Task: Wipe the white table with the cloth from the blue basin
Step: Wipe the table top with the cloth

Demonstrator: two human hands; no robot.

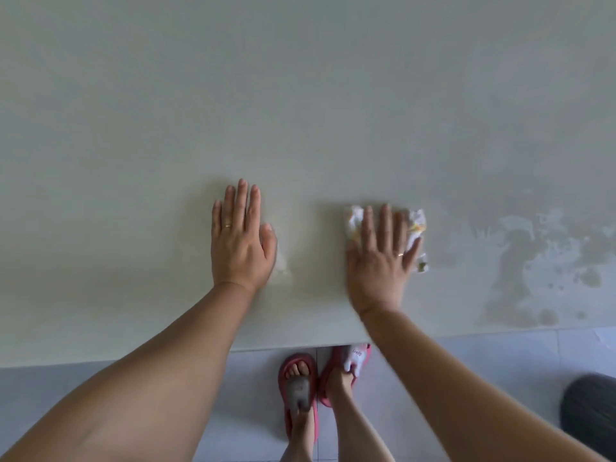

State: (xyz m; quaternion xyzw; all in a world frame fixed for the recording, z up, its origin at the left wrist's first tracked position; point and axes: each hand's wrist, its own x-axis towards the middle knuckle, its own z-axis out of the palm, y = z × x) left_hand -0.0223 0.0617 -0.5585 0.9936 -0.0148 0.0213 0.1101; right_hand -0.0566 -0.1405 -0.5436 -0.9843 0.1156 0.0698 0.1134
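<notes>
Right hand [380, 258] flat and spread on crumpled white cloth [416, 228] with yellow marks, pressing rather than gripping. Left hand [238, 241] flat on white table [300, 95], fingers together, holding nothing. Wet patches [540, 261] right of cloth. Below, pink sandals [298, 388]; writing on strap unreadable.
</notes>
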